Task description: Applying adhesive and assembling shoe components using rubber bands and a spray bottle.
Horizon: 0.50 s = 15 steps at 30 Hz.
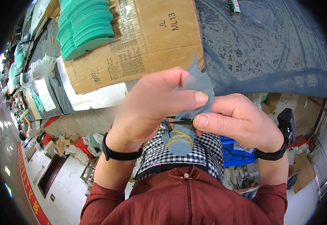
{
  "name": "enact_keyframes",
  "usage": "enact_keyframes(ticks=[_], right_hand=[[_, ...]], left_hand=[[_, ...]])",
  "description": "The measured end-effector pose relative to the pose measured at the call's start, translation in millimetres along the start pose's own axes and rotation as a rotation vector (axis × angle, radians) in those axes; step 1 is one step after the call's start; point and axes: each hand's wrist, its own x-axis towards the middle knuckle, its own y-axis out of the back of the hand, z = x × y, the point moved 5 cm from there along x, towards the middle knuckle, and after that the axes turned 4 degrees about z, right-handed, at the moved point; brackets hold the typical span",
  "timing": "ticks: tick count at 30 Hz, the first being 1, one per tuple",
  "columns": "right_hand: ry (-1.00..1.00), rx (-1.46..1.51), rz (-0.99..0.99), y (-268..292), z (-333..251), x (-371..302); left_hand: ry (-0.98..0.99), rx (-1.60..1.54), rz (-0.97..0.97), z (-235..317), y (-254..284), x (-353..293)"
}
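Observation:
My left hand (pixel 152 99) pinches a few thin, pointed grey-blue sheets (pixel 201 84) between thumb and fingers, with their tips fanned upward. My right hand (pixel 240 122) is closed at the sheets' lower edge, thumb and forefinger pressed on a thin black strip (pixel 182 122) that runs across toward the left hand. Exactly what the strip is cannot be made out. Just below both hands sits a rounded grey-blue bundle (pixel 180 148) with yellow rubber bands (pixel 181 137) wound around it. The left palm hides part of where these pieces meet.
Ahead, a flat cardboard sheet (pixel 152 41) lies on the dark covered table (pixel 264 48), bearing stacked green rounded pieces (pixel 85 26). A green-and-white tube (pixel 235 5) lies at the far edge. Beneath, a blue plastic crate (pixel 238 155) stands right of my checked lap (pixel 152 153).

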Motion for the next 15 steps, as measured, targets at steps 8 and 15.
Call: enact_keyframes(ticks=[8,15], right_hand=[[-0.081,0.141,-0.046,-2,3,1],[0.059,0.368,0.071,1,32,-3]], left_hand=[[-0.002,-0.042,0.013,-1,2,1],[-0.258,-0.195,0.152,-7,37,-6]])
